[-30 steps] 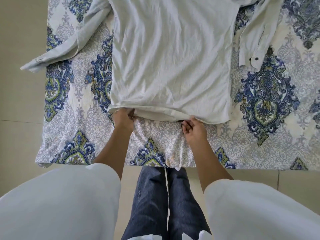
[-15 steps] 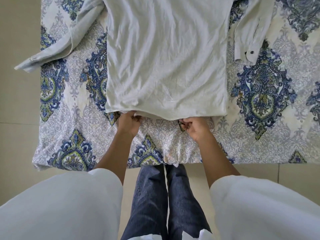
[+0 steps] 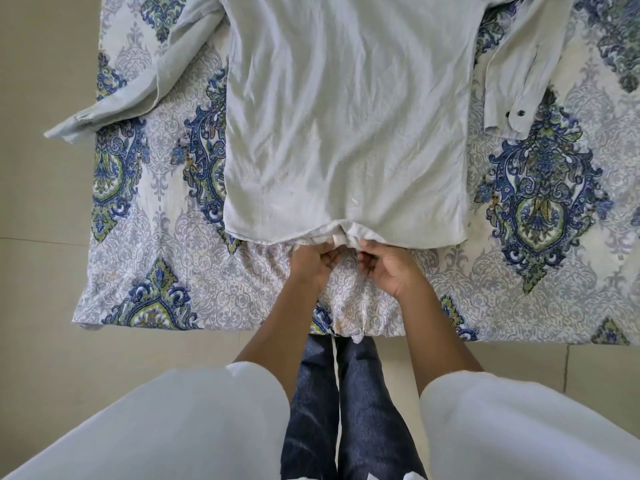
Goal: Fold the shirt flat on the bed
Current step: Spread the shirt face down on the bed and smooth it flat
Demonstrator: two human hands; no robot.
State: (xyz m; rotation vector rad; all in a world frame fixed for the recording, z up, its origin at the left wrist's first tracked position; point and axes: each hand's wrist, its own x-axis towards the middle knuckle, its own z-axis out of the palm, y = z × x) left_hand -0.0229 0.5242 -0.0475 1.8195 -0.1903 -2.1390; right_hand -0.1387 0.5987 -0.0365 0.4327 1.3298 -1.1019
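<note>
A pale grey long-sleeved shirt (image 3: 343,126) lies spread on the bed, its hem towards me. One sleeve (image 3: 138,95) stretches left past the bed's edge. The other sleeve (image 3: 512,74), with dark cuff buttons, lies bent at the right. My left hand (image 3: 313,263) and my right hand (image 3: 389,266) sit close together at the middle of the hem. Both pinch the hem fabric, which bunches up slightly between them.
The bed carries a white sheet (image 3: 540,216) with blue and green ornaments. Its near edge runs just in front of my legs in dark jeans (image 3: 332,403). Beige tiled floor (image 3: 38,265) lies to the left and below.
Both hands have slid along the hem towards each other, from its two sides to the middle. The hem now bunches between them.
</note>
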